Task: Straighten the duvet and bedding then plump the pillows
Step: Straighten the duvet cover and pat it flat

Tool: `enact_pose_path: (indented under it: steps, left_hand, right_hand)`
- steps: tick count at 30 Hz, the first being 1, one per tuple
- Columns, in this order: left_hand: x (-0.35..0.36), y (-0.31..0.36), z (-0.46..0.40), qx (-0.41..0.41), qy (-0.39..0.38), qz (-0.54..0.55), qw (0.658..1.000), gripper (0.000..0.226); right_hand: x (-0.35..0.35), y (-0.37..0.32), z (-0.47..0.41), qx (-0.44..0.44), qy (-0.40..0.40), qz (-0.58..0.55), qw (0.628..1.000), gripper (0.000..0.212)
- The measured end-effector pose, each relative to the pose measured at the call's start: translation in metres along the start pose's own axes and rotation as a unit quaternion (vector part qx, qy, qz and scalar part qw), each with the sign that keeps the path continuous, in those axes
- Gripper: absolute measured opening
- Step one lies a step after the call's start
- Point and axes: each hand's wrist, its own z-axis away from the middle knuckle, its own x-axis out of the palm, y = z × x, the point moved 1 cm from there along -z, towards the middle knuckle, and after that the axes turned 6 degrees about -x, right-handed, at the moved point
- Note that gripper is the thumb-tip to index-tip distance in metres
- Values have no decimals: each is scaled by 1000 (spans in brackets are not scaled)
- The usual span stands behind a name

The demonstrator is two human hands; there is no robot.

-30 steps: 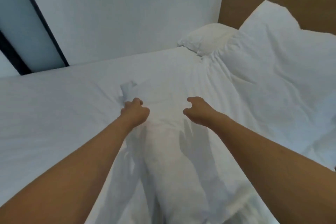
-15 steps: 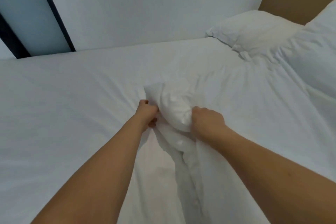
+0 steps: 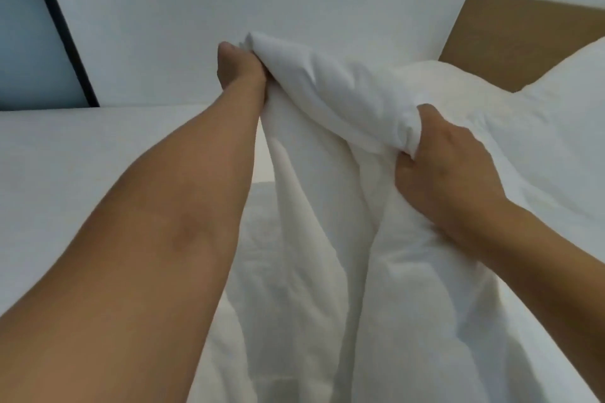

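Your single head camera looks forward and down, close over the bed (image 3: 82,167), toward the headboard (image 3: 510,39).

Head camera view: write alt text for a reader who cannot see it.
Two bare hands lift a bunched white duvet off a bed: left hand higher, right hand lower. A pillow and brown headboard lie behind.

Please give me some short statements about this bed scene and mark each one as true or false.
1. Both hands grip the white fabric duvet. True: the left hand and the right hand each hold a bunch of it.
2. The duvet lies flat on the bed. False: its gripped edge is lifted.
3. The left hand is higher than the right hand. True.
4. The brown wooden headboard is on the left. False: it stands at the right.
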Motion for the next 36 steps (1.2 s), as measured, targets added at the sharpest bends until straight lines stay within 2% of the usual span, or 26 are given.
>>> enact_pose_path:
  steps: [1,2,4,5,6,7,8,10,12,13,15,17,18,20,21,23,24,25,26,27,28,29,31,32,34,36]
  left_hand:
    - [-8,-7,-19,-5,-12,-20,1000,3]
    - [-18,-25,-29,-28,-44,-29,998,20]
    - [-38,-90,-15,-167,-154,-13,974,77]
    - [-53,-130,11,-239,-217,-35,946,95]
    - [-68,-173,45,-295,-291,-67,907,94]
    - [-80,-205,83,-325,-367,-93,867,81]
    - [-86,-223,110,-334,-395,-89,851,62]
    - [-75,-221,120,-287,-361,-38,886,36]
    - [-47,-176,96,-227,-301,10,926,29]
    - [-32,-145,79,-220,-265,54,937,31]
    - [-12,-78,47,-203,-239,135,940,37]
    - [-8,-40,19,-145,-184,100,967,39]
    - [-16,-38,10,-115,-160,75,977,39]
    - [-42,-64,13,-143,-161,51,975,36]
    - [-60,-92,22,-195,-189,-22,962,40]
    - [-108,-154,52,-268,-245,-189,913,43]
    - [-132,-177,70,-253,-258,-223,906,35]
    - [-148,-194,84,-195,-260,-230,917,23]
    - [-160,-201,99,-127,-256,-243,927,14]
    - [-173,-200,116,-106,-251,-249,929,9]
    - [-180,-195,128,-91,-262,-245,929,11]
    - [-188,-188,143,-91,-294,-203,930,23]
    - [-197,-162,171,-181,-335,-62,922,60]
    - [-198,-150,181,-211,-354,-42,910,69]
    - [-196,-132,204,-232,-391,-83,887,70]
    - [-192,-113,228,-266,-379,-68,883,53]
  right_hand:
    - [8,-5,-9,-4,-6,-15,1000,26]
    - [21,-10,-12,-8,-33,-21,999,33]
    - [61,-13,-1,34,-142,-25,989,69]
    - [82,-16,16,74,-221,-32,972,91]
    - [104,-19,37,105,-287,-39,951,105]
    - [122,-19,58,118,-329,-27,937,109]
    - [135,-18,73,115,-346,-4,931,104]
    - [142,-16,77,86,-335,-6,938,75]
    - [130,-16,52,68,-288,-29,955,52]
    - [116,-16,32,63,-235,-40,969,45]
    - [83,-21,-11,52,-98,-80,991,37]
    - [65,-26,-43,19,-24,-181,983,43]
    - [64,-27,-48,-5,-35,-212,977,49]
    - [80,-20,-37,-50,-137,-186,972,61]
    - [95,-13,-21,-57,-221,-165,959,69]
    - [124,2,25,-68,-383,-114,914,77]
    - [133,9,46,-78,-426,-97,896,76]
    - [137,14,63,-85,-439,-100,889,74]
    - [134,18,76,-89,-435,-117,888,72]
    - [127,22,85,-90,-420,-146,891,72]
    - [116,25,92,-93,-399,-177,895,74]
    - [106,29,99,-110,-374,-191,901,79]
    - [88,36,116,-187,-329,-156,912,94]
    - [84,39,127,-223,-311,-125,915,99]
    - [85,44,147,-255,-286,-43,923,102]
    - [88,48,160,-239,-262,17,935,108]
